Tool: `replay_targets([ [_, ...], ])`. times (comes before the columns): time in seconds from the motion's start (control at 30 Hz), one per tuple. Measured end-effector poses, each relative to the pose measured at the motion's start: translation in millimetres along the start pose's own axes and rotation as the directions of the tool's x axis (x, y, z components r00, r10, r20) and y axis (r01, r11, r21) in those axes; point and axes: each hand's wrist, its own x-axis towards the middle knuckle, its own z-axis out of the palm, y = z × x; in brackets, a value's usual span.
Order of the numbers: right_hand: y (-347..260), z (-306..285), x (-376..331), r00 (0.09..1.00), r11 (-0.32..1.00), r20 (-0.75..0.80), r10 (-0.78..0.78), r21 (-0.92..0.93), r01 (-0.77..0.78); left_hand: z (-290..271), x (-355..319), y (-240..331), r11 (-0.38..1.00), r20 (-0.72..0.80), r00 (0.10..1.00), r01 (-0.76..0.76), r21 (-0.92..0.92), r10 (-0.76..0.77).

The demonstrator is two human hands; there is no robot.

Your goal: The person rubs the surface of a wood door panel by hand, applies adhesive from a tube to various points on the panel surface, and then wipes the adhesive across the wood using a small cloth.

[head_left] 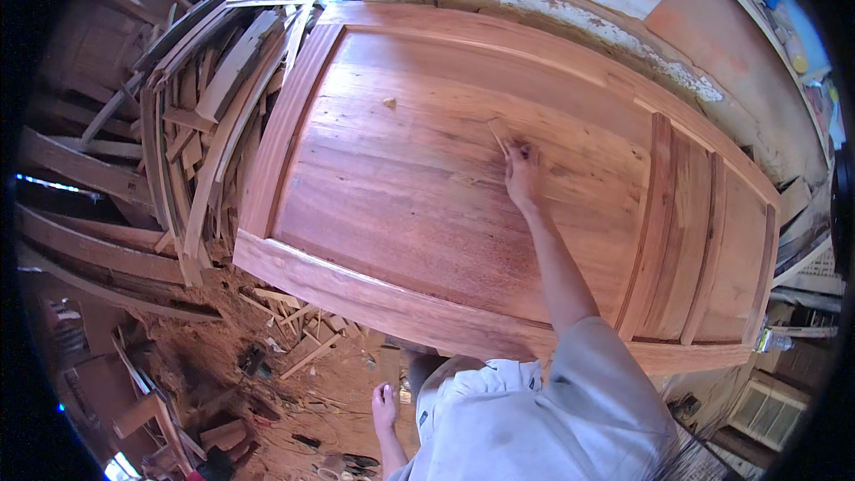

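The right hand (521, 171) pinches a small flat wooden sliver (497, 135) against the reddish panelled door (427, 205), which lies flat, its grain streaky. The left hand (384, 408) hangs loosely open, holding nothing. Offcuts (214, 116) pile beside the door; what supports it is hidden.
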Motion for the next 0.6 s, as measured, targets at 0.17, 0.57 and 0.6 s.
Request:
replay_targets([
  [0.17,25.9,-16.3,60.0,0.999,0.999,0.009,-0.042,-0.032,0.042,-5.9,-1.2,-31.4,0.995,-0.039,0.997,-0.068,0.068,0.071],
  [0.57,54.6,-2.6,116.3,0.867,0.946,0.380,-0.322,0.095,0.310,7.9,-20.1,-31.0,0.994,-0.037,0.999,-0.005,0.112,0.009],
  [0.6,54.2,-8.2,108.5,0.850,0.930,0.377,-0.367,0.136,0.342,12.1,-18.8,-18.1,0.994,-0.027,1.000,0.002,0.113,0.001],
])
